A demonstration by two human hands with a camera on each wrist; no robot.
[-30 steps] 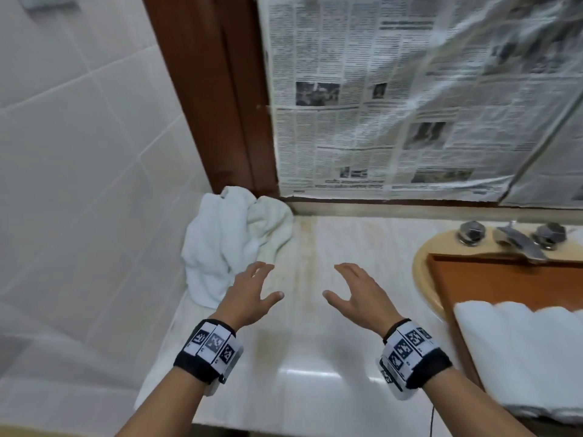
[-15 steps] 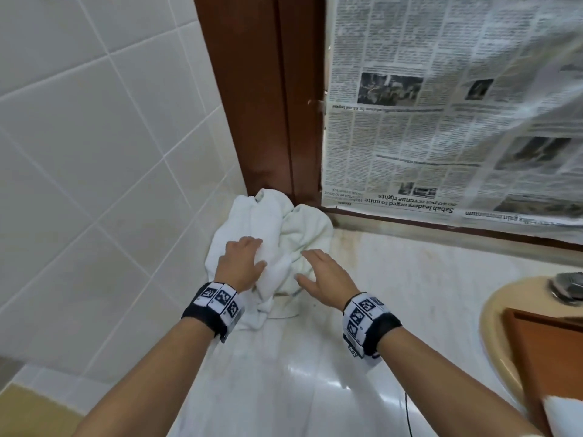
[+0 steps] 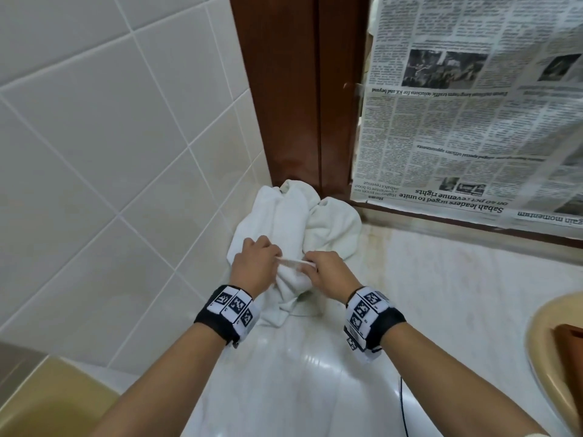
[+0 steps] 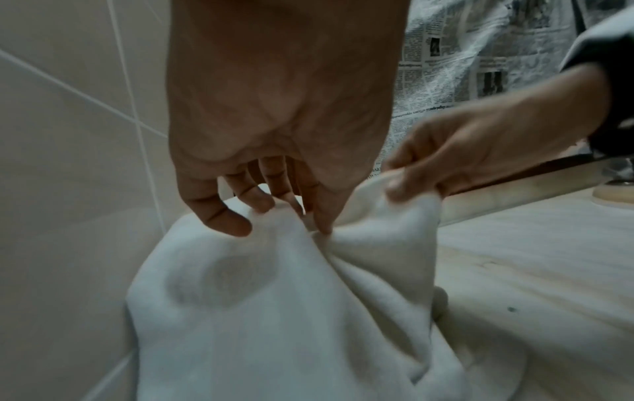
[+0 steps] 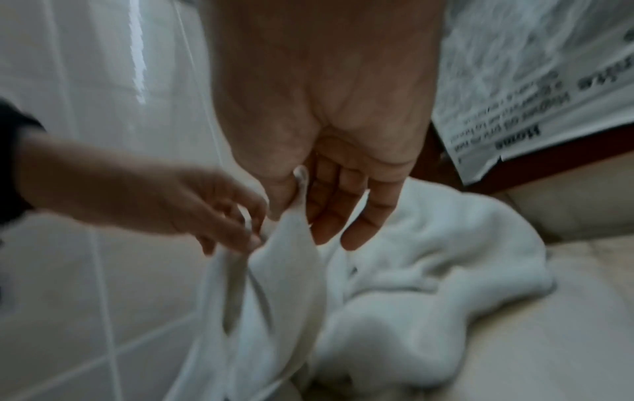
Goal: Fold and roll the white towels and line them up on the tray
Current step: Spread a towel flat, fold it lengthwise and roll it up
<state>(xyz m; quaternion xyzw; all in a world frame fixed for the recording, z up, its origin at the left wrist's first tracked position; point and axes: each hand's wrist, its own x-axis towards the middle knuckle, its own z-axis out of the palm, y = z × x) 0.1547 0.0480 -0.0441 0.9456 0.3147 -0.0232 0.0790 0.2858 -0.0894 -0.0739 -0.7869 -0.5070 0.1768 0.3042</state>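
Observation:
A crumpled pile of white towels (image 3: 334, 228) lies in the back left corner of the pale counter (image 3: 441, 310), against the tiled wall. Both hands are at its near side. My left hand (image 3: 272, 257) and right hand (image 3: 310, 264) each pinch the hem of one white towel (image 3: 293, 262), which is pulled into a short taut strip between them. In the left wrist view the left hand (image 4: 291, 219) pinches the cloth (image 4: 274, 312) between thumb and fingers. In the right wrist view the right thumb presses the towel edge (image 5: 291, 225) against the fingers (image 5: 356, 217). A corner of the brown tray (image 3: 571, 337) shows at the far right.
White tiled wall (image 3: 110, 184) borders the counter on the left. A brown wooden frame (image 3: 296, 89) and taped newspaper (image 3: 473, 121) stand behind. The beige basin rim (image 3: 541, 348) is at the right, a beige fixture (image 3: 47, 402) at lower left. A thin black cable (image 3: 402, 402) hangs near the right forearm.
Both hands reached from the open counter to the towel pile in the corner. They went from lying on the pile to pinching one towel's edge between them. The view swung left, away from the tray.

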